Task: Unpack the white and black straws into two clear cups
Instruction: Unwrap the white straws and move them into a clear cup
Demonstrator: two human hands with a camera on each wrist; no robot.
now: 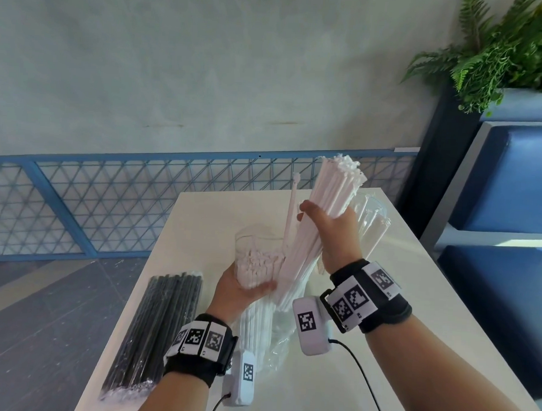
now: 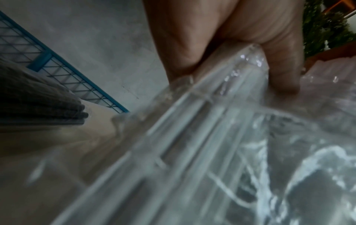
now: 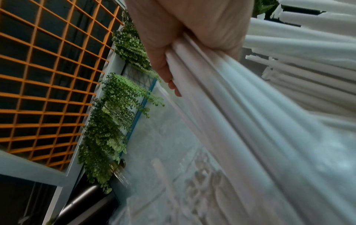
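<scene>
A smooth white desk (image 1: 368,302) stands before a grey plaster wall and a blue wire-mesh railing (image 1: 108,204). The left hand (image 1: 238,292) cradles a clear plastic cup (image 1: 256,260), fingers curled under its ribbed wall; short white straw ends pack the cup. The right hand (image 1: 334,226) grips a thick sheaf of white straws (image 1: 329,192), fingers wrapped round it, tilted with its lower end at the cup's rim. A sealed pack of black straws (image 1: 162,328) lies flat on the desk's left, beside crinkled clear wrapping (image 1: 277,345).
</scene>
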